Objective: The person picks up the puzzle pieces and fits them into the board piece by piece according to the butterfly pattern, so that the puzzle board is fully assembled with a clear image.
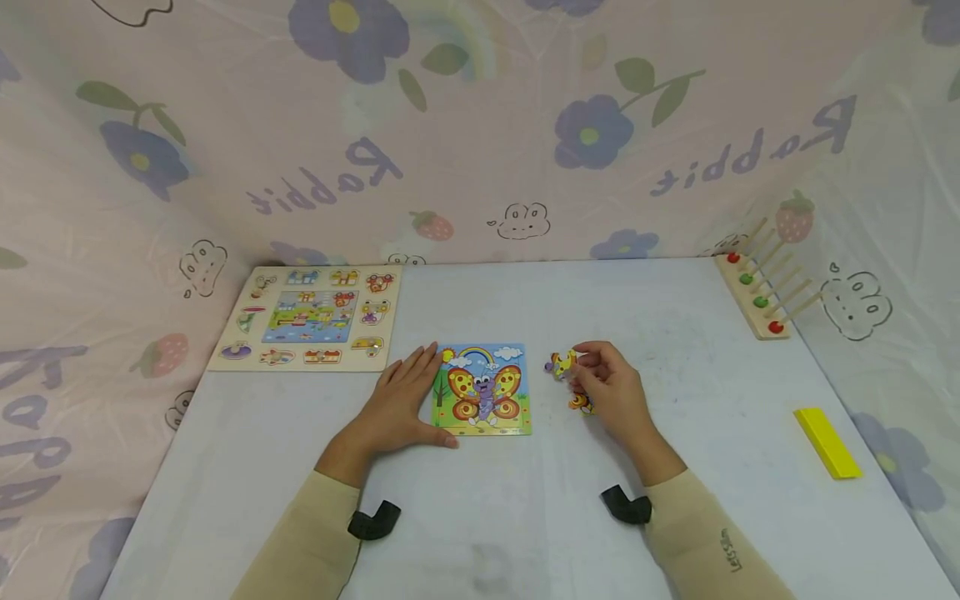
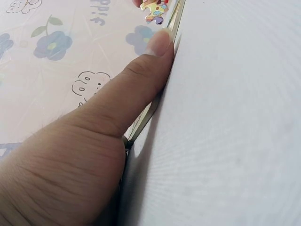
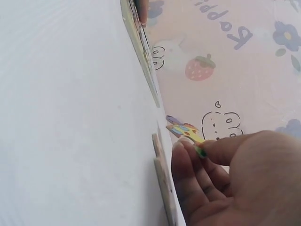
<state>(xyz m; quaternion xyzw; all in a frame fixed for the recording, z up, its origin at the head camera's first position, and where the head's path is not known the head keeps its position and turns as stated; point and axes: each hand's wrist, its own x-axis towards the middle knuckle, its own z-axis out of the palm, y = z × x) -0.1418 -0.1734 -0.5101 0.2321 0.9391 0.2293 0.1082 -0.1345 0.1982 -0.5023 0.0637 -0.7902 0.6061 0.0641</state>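
A square butterfly jigsaw puzzle (image 1: 484,392) lies flat on the table in the head view. My left hand (image 1: 401,406) rests at its left side, fingers straight and thumb along the near edge; the left wrist view shows that thumb (image 2: 136,75) against the board's side. To the right of the puzzle, my right hand (image 1: 617,398) pinches a yellow and purple puzzle piece (image 1: 559,364) between thumb and fingertips. The same piece (image 3: 186,128) shows edge-on in the right wrist view. Below the right hand lie more puzzle pieces (image 1: 581,402), partly hidden by it.
A wooden picture board (image 1: 240,354) with vehicle and toy shapes lies at the back left. At the back right is a wooden peg stand (image 1: 753,296) with red and green beads. A yellow block (image 1: 828,443) lies near the right table edge. Patterned curtains (image 1: 480,125) enclose the table.
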